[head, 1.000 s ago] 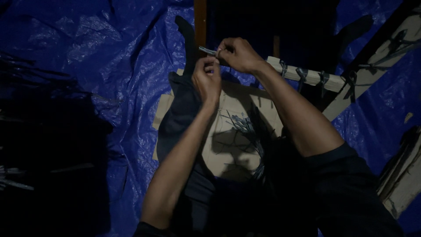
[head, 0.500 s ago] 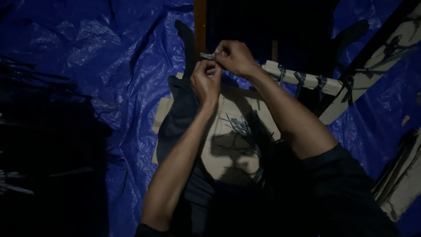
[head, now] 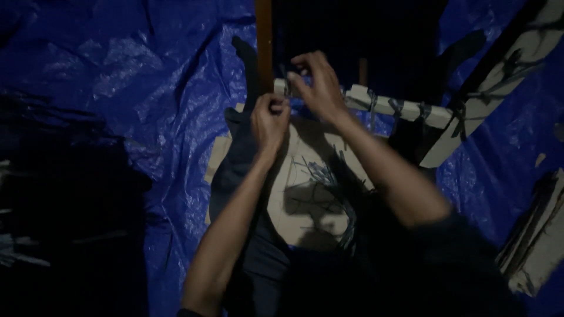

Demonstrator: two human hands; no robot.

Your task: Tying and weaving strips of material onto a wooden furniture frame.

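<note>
At upper centre, your left hand [head: 270, 120] and right hand [head: 314, 85] pinch a tie [head: 286, 88] against the pale slat [head: 399, 107]; loosened grip likely lets it slip.

Left hand [head: 270, 120] and right hand [head: 314, 85] raised, pinching.

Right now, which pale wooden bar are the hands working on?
The slanted pale bar with dark ties, under both hands; the other pale bar stands untouched at right.
</note>
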